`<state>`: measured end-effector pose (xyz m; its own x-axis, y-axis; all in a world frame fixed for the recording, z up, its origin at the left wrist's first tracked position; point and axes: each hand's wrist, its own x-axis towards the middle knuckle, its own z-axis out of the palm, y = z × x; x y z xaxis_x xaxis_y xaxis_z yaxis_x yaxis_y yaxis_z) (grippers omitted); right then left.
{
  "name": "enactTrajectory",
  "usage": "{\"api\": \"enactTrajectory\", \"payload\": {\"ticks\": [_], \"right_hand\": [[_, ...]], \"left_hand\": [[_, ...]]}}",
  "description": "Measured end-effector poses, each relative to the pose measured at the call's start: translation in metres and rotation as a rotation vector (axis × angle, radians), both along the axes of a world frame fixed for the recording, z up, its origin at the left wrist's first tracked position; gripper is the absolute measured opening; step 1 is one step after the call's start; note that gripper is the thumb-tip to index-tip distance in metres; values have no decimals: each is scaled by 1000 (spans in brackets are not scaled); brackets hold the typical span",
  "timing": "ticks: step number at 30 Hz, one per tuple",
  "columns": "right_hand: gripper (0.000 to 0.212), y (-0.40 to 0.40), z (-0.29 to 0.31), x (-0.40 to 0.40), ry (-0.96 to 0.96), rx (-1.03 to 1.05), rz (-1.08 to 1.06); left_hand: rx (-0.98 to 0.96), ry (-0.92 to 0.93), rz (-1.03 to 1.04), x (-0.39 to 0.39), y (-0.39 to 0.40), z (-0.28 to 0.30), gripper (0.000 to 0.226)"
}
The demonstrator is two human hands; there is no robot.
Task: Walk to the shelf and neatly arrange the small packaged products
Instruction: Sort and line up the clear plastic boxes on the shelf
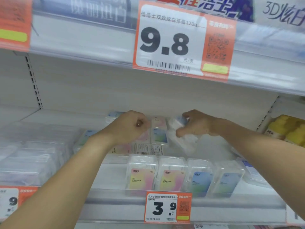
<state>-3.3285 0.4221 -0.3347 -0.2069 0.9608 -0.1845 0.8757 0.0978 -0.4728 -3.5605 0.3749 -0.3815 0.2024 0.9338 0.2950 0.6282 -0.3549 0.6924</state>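
Small clear plastic boxes with pastel labels stand in a front row (171, 175) on the white shelf (165, 201); two carry pink-yellow labels, two blue-green. More boxes lie behind them, one (159, 133) upright, one flat with its printed back (148, 149) up. My right hand (196, 124) reaches to the back of the shelf and grips a tilted clear box (179, 139) with a blue label. My left hand (130, 126) is beside it, fingers curled, over boxes at the back; whether it holds one is hidden.
Stacks of clear boxes (31, 156) fill the shelf's left side. Yellow packs (290, 129) sit at the far right. An upper shelf edge with a 9.8 price tag (171, 45) hangs close overhead. A 3.9 price tag (167, 207) hangs on the front rail.
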Motion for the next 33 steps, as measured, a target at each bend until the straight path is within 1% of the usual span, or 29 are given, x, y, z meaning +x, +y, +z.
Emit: {"api": "enactTrajectory", "payload": {"ticks": [1, 2, 3, 4, 5, 6, 8, 9, 10, 12, 14, 16, 18, 19, 20, 22, 23, 25, 27, 29, 31, 33], "right_hand": [[44, 1, 4, -1, 134, 27, 11], [48, 3, 7, -3, 292, -1, 37], [55, 3, 10, -7, 463, -71, 73], [57, 1, 10, -14, 617, -151, 126], [55, -3, 11, -21, 720, -216, 192], [56, -6, 10, -28, 769, -255, 244], [69, -9, 8, -37, 785, -283, 283], [73, -8, 7, -39, 772, -286, 284], [72, -7, 8, -40, 739, -277, 276], [66, -7, 10, -38, 624, -219, 263], [66, -11, 11, -33, 515, -150, 240], [66, -15, 14, -28, 456, -71, 176], [57, -23, 20, -26, 403, 70, 83], [49, -25, 22, -25, 372, 177, 19], [47, -27, 25, -23, 343, 290, -50], [56, -30, 29, -16, 297, 470, -159], [58, -32, 32, -11, 297, 513, -179], [52, -39, 37, 1, 339, 519, -154], [41, -50, 43, 15, 382, 462, -95], [31, -61, 43, 32, 420, 395, -41], [29, -72, 36, 49, 472, 375, -40], [29, -80, 29, 65, 545, 415, -77]], "left_hand": [[4, -46, 14, 1, 1, 1, 23], [-29, -115, 24, 2, 2, 2, 30], [-101, -209, 15, 2, 2, 4, 44], [-198, -322, -21, 3, 1, 6, 61], [-294, -429, -75, 3, 0, 9, 74], [-366, -531, -144, 3, -1, 11, 79], [-415, -680, -273, -1, -4, 16, 69], [-404, -694, -298, -4, -7, 19, 62], [-387, -681, -295, -7, -9, 21, 59], [-344, -606, -214, -11, -11, 23, 55], [-268, -493, -77, -12, -11, 24, 55], [-181, -417, 32, -10, -9, 24, 58], [-129, -450, 90, -5, -7, 26, 46], [-114, -479, 118, -2, -7, 28, 41], [-100, -493, 144, 0, -8, 31, 39], [-56, -453, 180, 6, -9, 36, 40], [-31, -416, 190, 8, -11, 39, 40], [10, -351, 205, 15, -16, 45, 35], [56, -309, 226, 23, -22, 50, 32], [117, -314, 269, 34, -27, 54, 33], [161, -318, 301, 46, -30, 59, 34], [152, -259, 296, 59, -32, 62, 37]]}}
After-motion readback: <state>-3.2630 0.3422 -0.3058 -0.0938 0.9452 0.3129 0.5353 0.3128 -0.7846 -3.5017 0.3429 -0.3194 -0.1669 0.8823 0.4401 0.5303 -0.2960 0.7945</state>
